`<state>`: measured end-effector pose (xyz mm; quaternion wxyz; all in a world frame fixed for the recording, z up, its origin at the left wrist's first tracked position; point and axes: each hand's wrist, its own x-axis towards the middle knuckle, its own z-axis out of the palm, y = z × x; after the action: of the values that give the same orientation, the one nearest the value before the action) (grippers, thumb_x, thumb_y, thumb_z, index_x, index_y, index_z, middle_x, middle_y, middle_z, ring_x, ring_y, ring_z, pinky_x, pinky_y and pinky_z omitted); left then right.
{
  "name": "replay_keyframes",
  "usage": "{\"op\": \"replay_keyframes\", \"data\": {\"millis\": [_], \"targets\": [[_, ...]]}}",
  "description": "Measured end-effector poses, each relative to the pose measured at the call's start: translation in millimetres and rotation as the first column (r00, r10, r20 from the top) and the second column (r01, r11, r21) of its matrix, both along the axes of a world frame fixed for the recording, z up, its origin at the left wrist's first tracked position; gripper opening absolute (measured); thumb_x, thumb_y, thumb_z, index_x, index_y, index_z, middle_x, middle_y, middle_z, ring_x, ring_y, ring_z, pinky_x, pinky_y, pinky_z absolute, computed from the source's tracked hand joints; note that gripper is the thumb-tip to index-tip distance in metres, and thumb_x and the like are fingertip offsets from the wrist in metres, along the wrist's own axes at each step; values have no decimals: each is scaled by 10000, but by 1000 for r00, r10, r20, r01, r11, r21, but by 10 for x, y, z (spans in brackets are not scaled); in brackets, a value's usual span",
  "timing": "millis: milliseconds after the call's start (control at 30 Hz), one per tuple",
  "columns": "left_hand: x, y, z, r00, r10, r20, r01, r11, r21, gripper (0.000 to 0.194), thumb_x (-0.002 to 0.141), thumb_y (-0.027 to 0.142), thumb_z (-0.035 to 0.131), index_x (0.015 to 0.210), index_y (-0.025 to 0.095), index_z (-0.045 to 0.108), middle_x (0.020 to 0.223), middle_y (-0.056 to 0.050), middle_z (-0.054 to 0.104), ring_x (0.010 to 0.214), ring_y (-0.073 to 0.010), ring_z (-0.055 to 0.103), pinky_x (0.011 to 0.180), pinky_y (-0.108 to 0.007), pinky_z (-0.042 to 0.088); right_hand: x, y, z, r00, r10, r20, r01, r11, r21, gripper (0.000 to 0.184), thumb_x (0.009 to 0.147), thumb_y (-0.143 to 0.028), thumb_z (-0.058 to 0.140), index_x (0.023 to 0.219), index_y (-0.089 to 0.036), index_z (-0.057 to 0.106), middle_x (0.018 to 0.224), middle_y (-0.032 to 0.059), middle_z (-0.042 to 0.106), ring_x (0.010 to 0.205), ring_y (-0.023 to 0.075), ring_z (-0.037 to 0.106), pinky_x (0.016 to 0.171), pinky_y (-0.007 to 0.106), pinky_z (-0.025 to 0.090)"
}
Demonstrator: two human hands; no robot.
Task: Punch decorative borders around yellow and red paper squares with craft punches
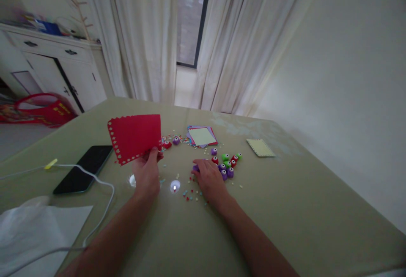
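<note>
My left hand pinches a red sheet of paper by its lower right corner and holds it up off the table. Small shapes are punched along the sheet's left, bottom and right edges. My right hand rests low over the table, fingers curled on a small purple paper punch that is partly hidden. Just beyond and right of it stands a cluster of small purple, red and green paper punches. Punched-out paper bits lie around that hand.
A stack of coloured paper squares lies farther back, with a pale yellow square to the right. Two more punches sit among confetti. At left are a black tablet, a white cable and white paper.
</note>
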<state>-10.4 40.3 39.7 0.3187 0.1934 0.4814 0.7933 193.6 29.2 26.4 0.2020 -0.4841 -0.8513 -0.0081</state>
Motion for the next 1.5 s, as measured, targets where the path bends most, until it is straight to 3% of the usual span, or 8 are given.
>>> {"op": "replay_keyframes", "data": {"millis": [267,433,600,900,1167,1300,1333,1500], "targets": [[-31,46,-36,999,50,21,-49,999,-17,246,643,376,801,804,242,671,678,52,655,605,-137,591,614,-266,484,-34,10,-15,989,-106,102,100,993,61,152,1069,-184,581,1054,-177,732,1003,134,776,1028,319,680,931,441,484],[-41,65,-50,998,60,19,-59,998,-32,229,646,383,775,787,245,657,662,54,642,601,-143,580,605,-271,468,-83,-72,-3,994,-9,113,-1,997,81,338,1053,-142,572,1365,-240,661,1299,113,730,1165,272,633,1007,402,445],[-31,42,-43,999,41,-8,-41,998,-49,217,664,399,756,753,247,631,648,47,633,585,-154,576,606,-289,471,-153,-89,23,985,-29,172,19,998,63,183,1048,-186,584,1135,-204,744,1317,125,721,1180,292,616,1020,438,433],[-6,-39,-39,995,-32,-92,25,997,-71,227,748,432,732,767,229,631,617,59,604,554,-140,555,570,-266,426,-848,512,288,967,133,217,-154,984,84,421,1081,-157,484,1497,-192,539,1540,118,605,1373,263,526,1100,421,423],[84,-127,27,978,-152,-141,148,988,-34,264,832,466,712,744,233,622,584,50,611,547,-144,558,579,-265,451,-925,559,316,959,188,212,-197,980,24,144,1015,-131,592,1079,-165,716,1116,141,752,1127,284,651,1009,410,504],[177,-191,19,954,-238,-181,231,971,-59,289,862,473,727,748,212,678,587,29,644,555,-148,591,605,-274,482,-399,39,339,989,132,64,-132,991,-8,139,934,-164,678,1071,-174,663,1102,131,724,1067,291,667,949,417,549],[204,-213,18,945,-263,-192,253,965,-74,294,859,470,738,739,204,694,586,22,651,558,-148,598,604,-273,483,-269,-86,333,983,94,-155,-108,990,-86,170,905,-150,696,1062,-188,643,1098,114,722,1046,272,680,936,401,556],[343,-342,68,889,-405,-211,383,913,-139,275,790,449,806,841,180,780,688,-17,737,570,-150,627,568,-266,501,84,-374,255,558,-268,-786,-303,815,-494,292,864,-297,777,1059,-232,570,973,34,743,771,184,691,687,300,552]]}}
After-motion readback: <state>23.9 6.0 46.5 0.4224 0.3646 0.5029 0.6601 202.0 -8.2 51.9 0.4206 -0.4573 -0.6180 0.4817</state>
